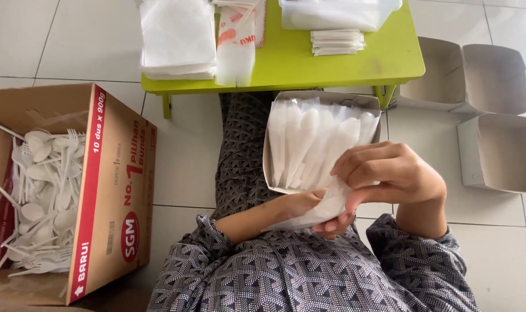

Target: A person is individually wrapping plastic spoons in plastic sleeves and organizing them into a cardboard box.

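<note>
My left hand (pixel 309 211) and my right hand (pixel 390 173) together hold one wrapped white cutlery packet (pixel 326 208) over my lap. The left hand supports the packet from below; the right hand's fingers pinch its top edge. Just beyond the hands an open grey cardboard box (pixel 271 167) rests on my patterned-trousered leg, filled with several similar wrapped packets (pixel 315 144) standing side by side.
A brown carton (pixel 110 196) of loose white plastic spoons and forks (pixel 40 196) stands at left. A low green table (pixel 292 63) ahead carries stacked white napkins (pixel 176 37), plastic sleeves (pixel 237 46), a clear tub (pixel 338 13) and folded packets (pixel 337 42). Open grey boxes (pixel 494 115) lie at right.
</note>
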